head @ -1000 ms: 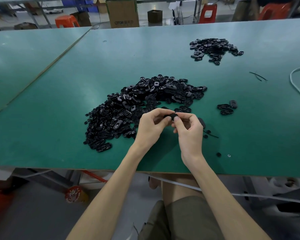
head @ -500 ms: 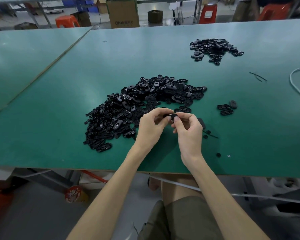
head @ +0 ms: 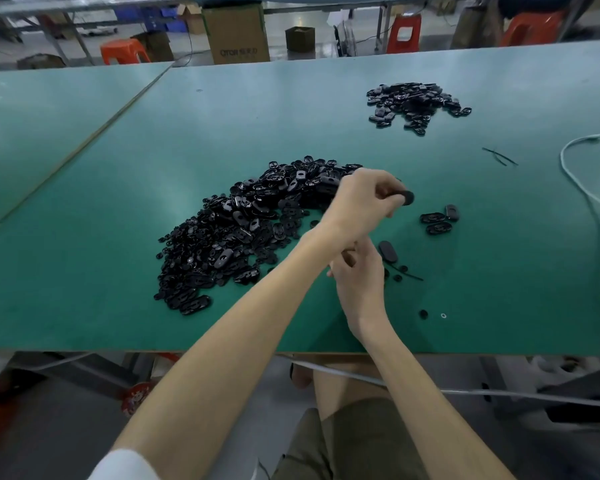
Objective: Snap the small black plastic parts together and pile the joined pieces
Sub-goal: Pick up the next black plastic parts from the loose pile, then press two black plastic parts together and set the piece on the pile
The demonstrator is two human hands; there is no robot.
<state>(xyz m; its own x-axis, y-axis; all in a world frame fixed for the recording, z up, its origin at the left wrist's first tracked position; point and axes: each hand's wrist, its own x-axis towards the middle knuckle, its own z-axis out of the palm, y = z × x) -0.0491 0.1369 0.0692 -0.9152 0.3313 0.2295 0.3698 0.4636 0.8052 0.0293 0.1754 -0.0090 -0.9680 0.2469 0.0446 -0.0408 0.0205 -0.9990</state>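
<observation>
Care should be taken that the joined piece (head: 408, 197), pinched in the left hand (head: 362, 202) just right of the big pile (head: 250, 233), is dropped onto the small pile (head: 416, 103) far right; whether the half-hidden right hand (head: 359, 277) holds anything cannot be told, and the print on the box (head: 236, 29) cannot be read.

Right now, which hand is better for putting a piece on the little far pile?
The left hand. It grips the black piece and reaches toward the far pile, while the right hand sits nearer the body and seems to hold nothing.
</observation>
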